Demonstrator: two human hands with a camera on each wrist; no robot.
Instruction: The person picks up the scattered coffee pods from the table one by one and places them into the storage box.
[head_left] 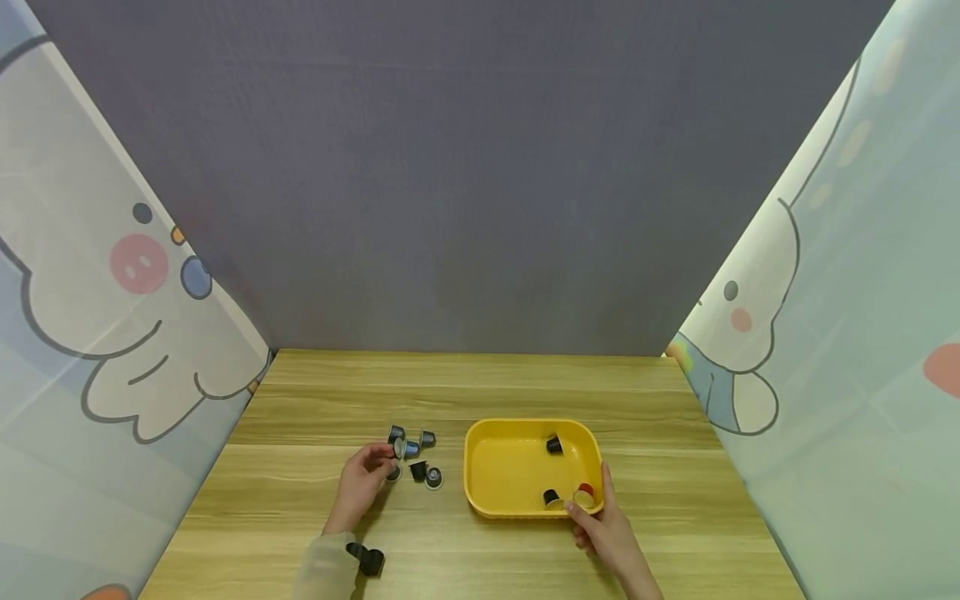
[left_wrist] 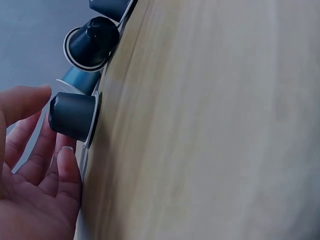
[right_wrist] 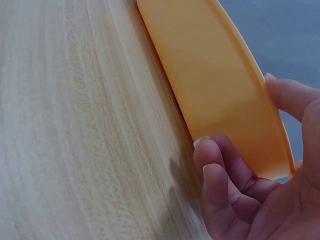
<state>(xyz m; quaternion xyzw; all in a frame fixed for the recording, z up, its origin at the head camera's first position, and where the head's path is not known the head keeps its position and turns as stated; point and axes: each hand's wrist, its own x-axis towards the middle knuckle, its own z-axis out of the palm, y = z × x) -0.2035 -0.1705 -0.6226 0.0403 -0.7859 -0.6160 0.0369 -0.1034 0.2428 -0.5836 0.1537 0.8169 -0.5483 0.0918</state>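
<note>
Several coffee capsules lie in a loose group on the wooden table, left of the tray. My left hand [head_left: 362,482] is at the group's left side, thumb and fingers spread around a dark capsule [left_wrist: 73,116] that stands on its rim. In the left wrist view the thumb tip is just above this capsule and the fingers are behind it. A blue capsule [head_left: 411,449] and a black capsule [head_left: 418,472] lie close by. My right hand [head_left: 609,532] grips the yellow tray [head_left: 510,510] at its near right corner, thumb over the rim, other fingers curled against the outer wall [right_wrist: 210,75].
Inside the tray are a black capsule [head_left: 554,445] at the back right, another black capsule [head_left: 551,496] near the front, and a red capsule [head_left: 586,490] in the near right corner. A grey wall [head_left: 480,208] rises behind the table [head_left: 315,400], with patterned cloth at both sides.
</note>
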